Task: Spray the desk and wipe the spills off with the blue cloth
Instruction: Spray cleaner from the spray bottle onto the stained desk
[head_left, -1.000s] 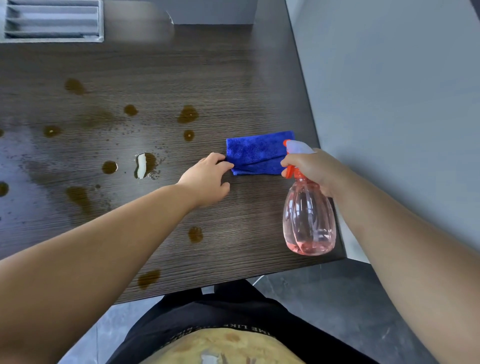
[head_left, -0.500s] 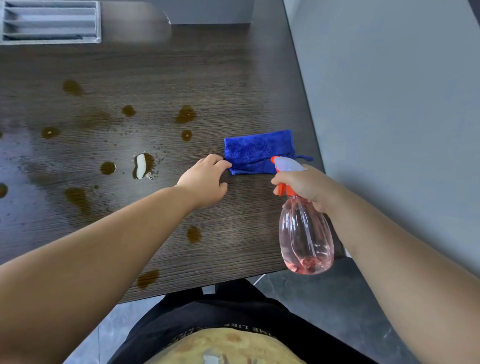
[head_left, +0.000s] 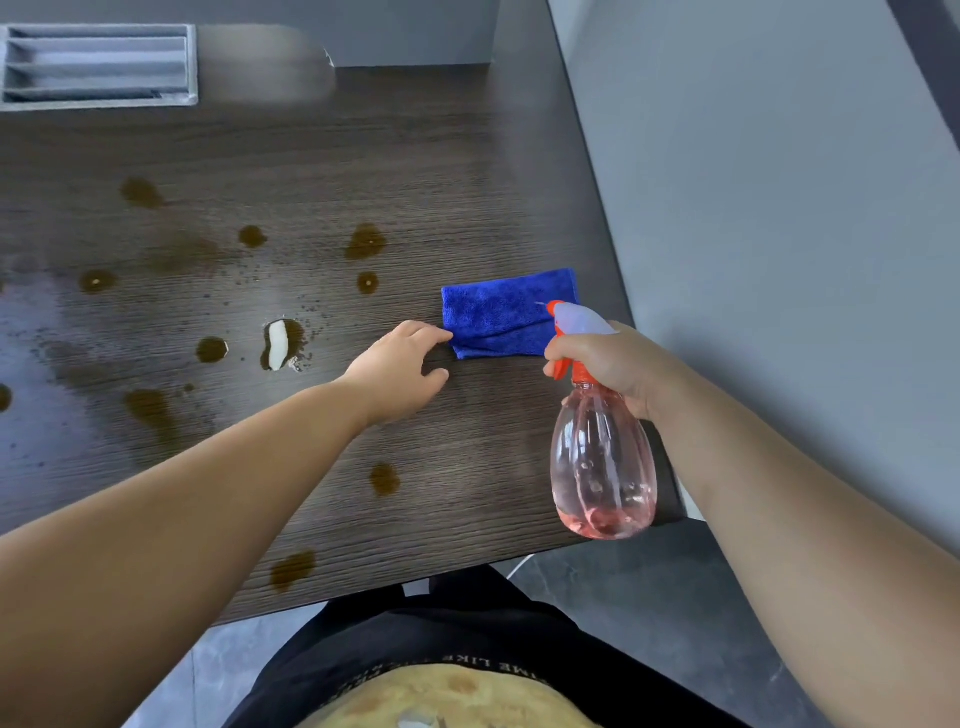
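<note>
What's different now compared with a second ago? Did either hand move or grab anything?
The right hand, gripping the spray bottle throughout, drew it slightly leftward and toward the person. Nothing was taken or let go. The left hand stays with fingertips at the near-left corner of the blue cloth; the cloth and the brown spills on the desk are unchanged.

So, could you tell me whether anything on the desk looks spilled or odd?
Yes: brown spills dot the desk, with fine spatter around a glinting puddle left of the left hand. The cloth lies folded; the right hand holds the bottle.
</note>
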